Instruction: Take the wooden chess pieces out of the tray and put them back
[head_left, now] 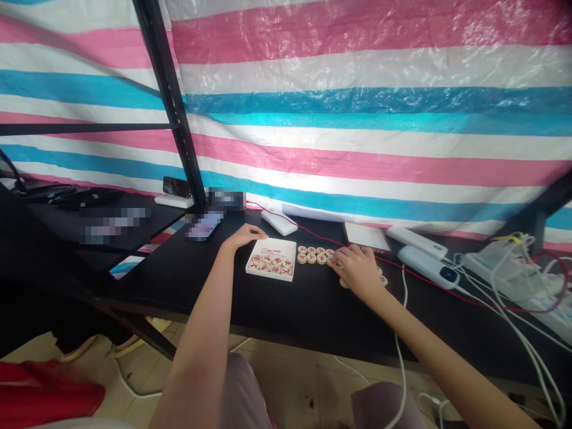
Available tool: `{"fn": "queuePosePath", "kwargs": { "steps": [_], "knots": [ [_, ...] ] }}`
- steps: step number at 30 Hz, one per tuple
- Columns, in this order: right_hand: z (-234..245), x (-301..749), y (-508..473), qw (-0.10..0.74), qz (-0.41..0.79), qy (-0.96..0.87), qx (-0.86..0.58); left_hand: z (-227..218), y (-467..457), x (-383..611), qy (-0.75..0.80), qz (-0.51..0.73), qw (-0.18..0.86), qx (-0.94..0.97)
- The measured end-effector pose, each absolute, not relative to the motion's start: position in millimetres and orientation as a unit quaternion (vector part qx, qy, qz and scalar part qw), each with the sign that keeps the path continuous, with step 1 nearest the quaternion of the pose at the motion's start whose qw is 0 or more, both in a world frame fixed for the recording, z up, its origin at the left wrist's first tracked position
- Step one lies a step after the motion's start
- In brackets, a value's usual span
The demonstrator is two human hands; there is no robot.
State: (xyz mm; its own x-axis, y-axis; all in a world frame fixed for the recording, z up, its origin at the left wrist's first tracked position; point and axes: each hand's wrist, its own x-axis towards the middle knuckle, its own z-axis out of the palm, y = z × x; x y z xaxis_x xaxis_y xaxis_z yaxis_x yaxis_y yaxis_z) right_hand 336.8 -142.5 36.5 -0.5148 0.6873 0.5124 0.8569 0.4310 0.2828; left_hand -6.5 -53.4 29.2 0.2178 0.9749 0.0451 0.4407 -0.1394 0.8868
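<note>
A shallow white box (272, 276) sits on the black table, with two rows of round Chinese chess pieces (270, 266) in its near half. Red characters mark their tops. At the box's far left corner, the bent fingers of my left hand (248, 234) hold the edge. To the right of the box, more chess pieces (311, 255) stand in two neat rows. My right hand (358, 269) covers the right end of those rows, its fingers curled down on the pieces there. Other pieces (382, 277) peek out beside and under this hand, partly hidden.
Behind the pieces lie a white power bank (279, 223) and a flat white-topped box (367, 236). A thin red cable crosses the table. On the right are a pale blue device (428, 267) and tangled white cables (509, 280). A phone (205, 226) lies left, near a black post (172, 107).
</note>
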Motion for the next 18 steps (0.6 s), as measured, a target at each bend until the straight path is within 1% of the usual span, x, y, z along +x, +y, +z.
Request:
{"fn": "queuePosePath", "kwargs": {
  "steps": [5, 9, 14, 18],
  "knots": [
    [46.8, 333.4, -146.3, 0.178, -0.254, -0.83, -0.464, 26.7, -52.4, -7.0, 0.519, 0.346, 0.394, 0.675],
    [64.7, 299.8, -149.7, 0.169, -0.197, -0.856, -0.447, 24.8, -51.7, -6.8, 0.51, 0.359, 0.41, 0.665],
    [75.6, 228.9, -139.2, 0.088, -0.088, -0.919, -0.373, 22.6, -50.2, -7.2, 0.498, 0.373, 0.41, 0.667],
    [78.4, 193.4, -121.8, 0.016, 0.002, -0.925, -0.379, 25.0, -51.2, -6.9, 0.502, 0.367, 0.404, 0.671]
  ]
}}
